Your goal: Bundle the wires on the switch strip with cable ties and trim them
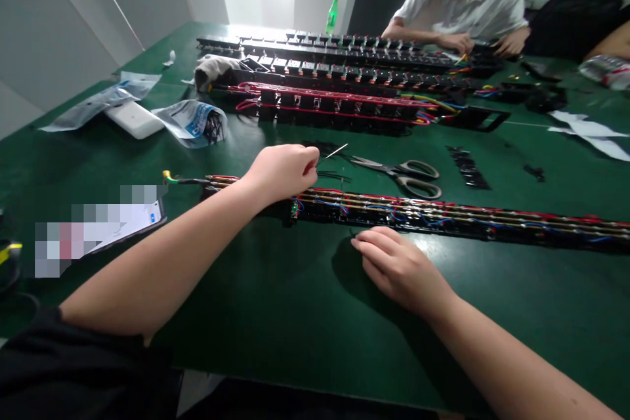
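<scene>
A long black strip (423,213) with red, blue and brass-coloured wires lies across the green table. Over its left part is my left hand (290,170), its fingers curled closed around a thin tie (336,151) whose end sticks out to the right. My right hand (394,266) rests on the table just in front of the strip, fingers bent together; a small dark tip shows at them, too small to name. Scissors (401,174) with grey handles lie behind the strip. Loose black ties (335,176) are beside my left hand.
Further back are black assemblies (339,105) with red wires. At the left lie a phone (132,223), a white box (134,119) and a plastic bag of ties (194,123). Black pieces (467,167) lie right of the scissors. A person (462,6) works across the table, near a green bottle (332,14).
</scene>
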`<state>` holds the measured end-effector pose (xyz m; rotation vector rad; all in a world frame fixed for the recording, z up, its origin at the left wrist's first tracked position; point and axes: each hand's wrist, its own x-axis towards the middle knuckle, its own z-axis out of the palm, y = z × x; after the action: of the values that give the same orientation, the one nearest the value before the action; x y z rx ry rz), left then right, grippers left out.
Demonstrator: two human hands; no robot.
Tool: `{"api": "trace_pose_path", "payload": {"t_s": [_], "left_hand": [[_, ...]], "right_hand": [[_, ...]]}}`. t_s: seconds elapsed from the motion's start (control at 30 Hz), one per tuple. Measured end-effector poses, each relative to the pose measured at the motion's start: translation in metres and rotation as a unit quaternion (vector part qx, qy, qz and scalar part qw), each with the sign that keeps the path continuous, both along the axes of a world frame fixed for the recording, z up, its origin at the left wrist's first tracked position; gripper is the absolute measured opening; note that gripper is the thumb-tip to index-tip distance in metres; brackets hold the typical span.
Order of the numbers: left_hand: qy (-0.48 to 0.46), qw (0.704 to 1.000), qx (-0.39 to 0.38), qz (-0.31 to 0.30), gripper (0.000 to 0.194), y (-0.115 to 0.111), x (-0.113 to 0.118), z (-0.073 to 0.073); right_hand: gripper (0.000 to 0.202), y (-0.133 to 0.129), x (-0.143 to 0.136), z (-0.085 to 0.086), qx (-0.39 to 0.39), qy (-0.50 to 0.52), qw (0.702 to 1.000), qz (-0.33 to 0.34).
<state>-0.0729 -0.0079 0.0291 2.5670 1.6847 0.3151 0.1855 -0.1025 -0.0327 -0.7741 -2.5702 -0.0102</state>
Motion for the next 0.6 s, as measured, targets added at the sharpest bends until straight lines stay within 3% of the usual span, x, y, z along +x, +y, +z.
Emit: {"api": "trace_pose_path", "payload": {"t_s": [0.17,0.37,0.6], "left_hand": [[-0.058,0.998,0.005,0.006,0.014,0.001,0.004,-0.020],[-0.081,0.997,-0.006,-0.004,0.012,0.005,0.004,-0.027],[-0.084,0.996,-0.016,-0.014,0.012,0.006,0.003,-0.030]], "right_hand": [[0.015,0.006,0.010,-0.003,-0.044,0.042,0.997,-0.039],[0.028,0.007,0.008,-0.007,-0.083,0.057,0.989,-0.105],[0.007,0.008,0.005,-0.005,-0.102,0.068,0.984,-0.130]]}}
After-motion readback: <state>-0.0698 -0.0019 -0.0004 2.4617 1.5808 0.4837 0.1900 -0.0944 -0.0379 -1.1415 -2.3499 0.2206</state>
